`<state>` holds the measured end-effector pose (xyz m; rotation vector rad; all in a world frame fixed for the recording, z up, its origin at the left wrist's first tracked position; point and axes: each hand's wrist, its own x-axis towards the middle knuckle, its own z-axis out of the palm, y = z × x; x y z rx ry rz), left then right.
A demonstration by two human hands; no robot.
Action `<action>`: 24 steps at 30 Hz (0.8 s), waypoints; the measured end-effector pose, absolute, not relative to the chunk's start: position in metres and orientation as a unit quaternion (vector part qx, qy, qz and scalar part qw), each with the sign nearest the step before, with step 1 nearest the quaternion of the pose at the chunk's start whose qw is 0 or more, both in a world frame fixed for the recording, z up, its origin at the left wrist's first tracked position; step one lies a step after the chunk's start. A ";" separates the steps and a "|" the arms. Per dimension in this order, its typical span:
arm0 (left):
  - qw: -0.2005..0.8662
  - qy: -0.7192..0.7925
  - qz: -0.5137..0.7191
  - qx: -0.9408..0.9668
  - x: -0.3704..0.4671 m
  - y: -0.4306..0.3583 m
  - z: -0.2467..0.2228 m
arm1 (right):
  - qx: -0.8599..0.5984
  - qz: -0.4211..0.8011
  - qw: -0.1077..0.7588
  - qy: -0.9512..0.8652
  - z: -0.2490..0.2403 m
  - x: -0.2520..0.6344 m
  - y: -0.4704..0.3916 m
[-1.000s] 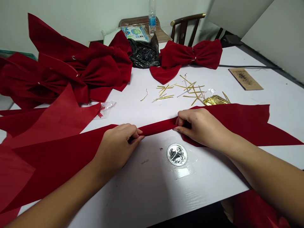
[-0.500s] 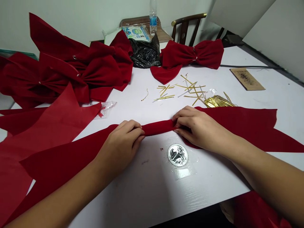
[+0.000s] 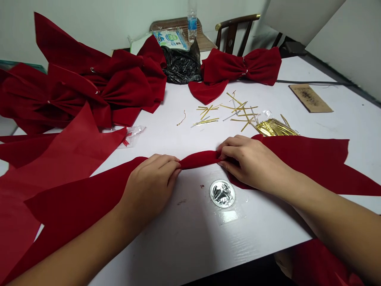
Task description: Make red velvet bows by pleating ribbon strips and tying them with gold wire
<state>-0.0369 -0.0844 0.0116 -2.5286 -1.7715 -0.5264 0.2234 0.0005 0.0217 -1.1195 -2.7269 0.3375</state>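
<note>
A long red fabric strip (image 3: 199, 159) lies across the white table (image 3: 184, 214), bunched narrow in the middle and spreading wide at both notched ends. My left hand (image 3: 156, 178) pinches it left of the middle, fingers curled over it. At the right of the middle, my right hand (image 3: 242, 159) grips the same strip between thumb and fingers. Between the hands the cloth forms a thin roll. A round silver sticker (image 3: 222, 193) is on the table just below my right hand. Beyond the hands lie loose gold twist ties (image 3: 208, 121) and a bag of gold ties (image 3: 275, 128).
Gathered red bows (image 3: 127, 87) are piled at the back left, another bow (image 3: 244, 67) at the back right. Between them sits a black plastic bag (image 3: 181, 65). A bottle (image 3: 192, 26), a chair (image 3: 236, 31) and a cardboard piece (image 3: 311, 98) are farther back.
The strip's middle is bunched slightly narrower at both hands. My left fingers have closed in a little over the cloth, and my right hand has shifted very slightly.
</note>
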 end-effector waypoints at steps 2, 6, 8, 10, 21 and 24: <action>0.002 -0.577 -0.171 -0.799 -0.037 -0.085 0.011 | -0.381 0.137 0.086 -0.910 0.023 0.223 0.001; -0.013 -0.563 -0.215 -0.798 -0.038 -0.083 0.008 | -0.391 0.177 0.100 -0.898 0.023 0.224 0.004; -0.024 -0.561 -0.244 -0.791 -0.040 -0.081 0.007 | -0.391 0.196 0.117 -0.892 0.023 0.226 0.006; -0.033 -0.564 -0.270 -0.780 -0.041 -0.080 0.006 | -0.389 0.212 0.135 -0.886 0.022 0.227 0.008; -0.040 -0.590 -0.289 -0.753 -0.043 -0.076 0.006 | -0.371 0.217 0.176 -0.886 0.021 0.231 0.016; -0.047 -0.596 -0.286 -0.748 -0.042 -0.076 0.006 | -0.356 0.202 0.181 -0.894 0.021 0.231 0.016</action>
